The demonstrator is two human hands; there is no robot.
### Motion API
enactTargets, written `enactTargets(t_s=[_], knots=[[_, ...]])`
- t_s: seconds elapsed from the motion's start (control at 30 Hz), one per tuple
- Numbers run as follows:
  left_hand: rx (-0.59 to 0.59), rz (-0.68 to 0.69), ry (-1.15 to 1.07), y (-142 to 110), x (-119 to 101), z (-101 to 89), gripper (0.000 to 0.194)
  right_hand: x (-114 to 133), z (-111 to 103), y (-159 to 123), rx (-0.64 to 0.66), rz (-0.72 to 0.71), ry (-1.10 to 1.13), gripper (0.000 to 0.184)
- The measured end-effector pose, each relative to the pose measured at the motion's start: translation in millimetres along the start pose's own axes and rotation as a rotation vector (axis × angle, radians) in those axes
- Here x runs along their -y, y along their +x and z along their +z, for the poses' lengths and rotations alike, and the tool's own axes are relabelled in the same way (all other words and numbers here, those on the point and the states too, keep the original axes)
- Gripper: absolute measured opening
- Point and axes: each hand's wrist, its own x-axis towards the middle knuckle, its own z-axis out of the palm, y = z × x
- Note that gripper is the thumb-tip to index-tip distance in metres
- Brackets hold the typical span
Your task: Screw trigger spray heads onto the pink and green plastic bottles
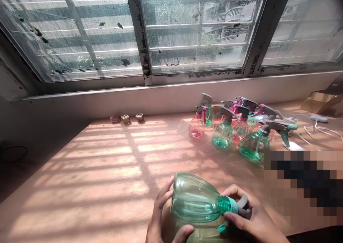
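A clear green spray bottle (195, 198) lies tilted on its side above the front of the table, its base to the left and its neck to the right. My left hand (160, 214) cups the base end, fingers behind and thumb in front. Around the grey and teal spray head (241, 208), my right hand (253, 214) is closed, thumb and fingers at the collar. A green trigger tip (222, 229) pokes out below the right thumb. Under the bottle shows a pale green area at the bottom edge; I cannot tell whether it is another bottle or cast light.
Several green and pink spray bottles (222, 134) stand together at the back right. Beyond them lie white cables (318, 119) and a cardboard box (320, 102). Three small boxlike pieces (125, 119) sit by the wall below the window (193, 36). A blurred block covers the right side.
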Motion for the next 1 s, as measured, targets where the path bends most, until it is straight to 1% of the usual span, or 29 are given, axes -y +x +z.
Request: enactTargets(t_s=[0.07, 0.13, 0.27, 0.3, 0.33, 0.43, 0.47, 0.5, 0.57, 0.63, 0.73, 0.8, 0.9, 0.93, 1.0], knots=[[-0.01, -0.026, -0.029, 0.3, -1.1, -0.6, 0.045, -1.3, 0.2, -0.4, -0.007, -0.003, -0.013, 0.044], [-0.028, -0.024, 0.001, 1.1, -1.8, -0.6, 0.042, -2.1, -0.1, -0.7, -0.012, 0.021, 0.001, 0.044], [-0.063, 0.044, 0.065, 2.1, -0.8, 1.9, 0.029, -2.3, -1.5, -0.3, -0.003, 0.074, 0.074, 0.047], [-0.061, 0.054, 0.062, 2.1, -0.4, 2.7, 0.029, -2.5, -1.6, -0.1, 0.0, 0.075, 0.08, 0.047], [-0.055, 0.055, 0.057, 1.9, 0.0, 3.5, 0.031, -2.7, -1.5, 0.2, -0.001, 0.072, 0.079, 0.047], [-0.014, 0.026, 0.026, 0.9, 0.2, 5.0, 0.055, -4.1, -0.8, 0.7, -0.01, 0.032, 0.039, 0.046], [-0.007, 0.012, 0.002, 0.5, -0.1, 5.1, 0.059, -4.7, -0.5, 0.8, -0.011, 0.015, 0.022, 0.046], [-0.005, -0.002, -0.022, 0.3, -0.5, 4.9, 0.059, -5.2, -0.2, 0.8, -0.012, -0.003, 0.003, 0.046], [-0.012, -0.025, -0.045, 0.4, -0.8, 3.8, 0.051, -5.8, -0.1, 0.8, -0.017, -0.017, -0.021, 0.046], [-0.013, -0.034, -0.011, 1.1, 0.2, 2.0, 0.045, -5.8, -0.6, 0.8, -0.023, 0.002, -0.014, 0.047], [0.009, -0.008, 0.052, 1.7, 3.7, -0.6, 0.042, -5.5, -1.5, 0.9, -0.023, 0.049, 0.032, 0.048], [0.021, -0.014, 0.056, 1.4, 5.6, -1.2, 0.046, -5.5, -1.7, 1.0, -0.017, 0.048, 0.05, 0.048], [0.032, -0.059, -0.018, 0.4, 5.3, -0.4, 0.062, -6.2, -1.0, 1.1, -0.021, 0.023, 0.021, 0.046], [0.028, -0.07, -0.055, 0.3, 4.4, 0.0, 0.062, -6.4, -0.7, 1.1, -0.026, 0.018, 0.0, 0.046], [0.014, -0.089, -0.103, 0.7, 2.4, 0.1, 0.055, -6.8, -0.4, 1.0, -0.039, 0.0, -0.046, 0.045]])
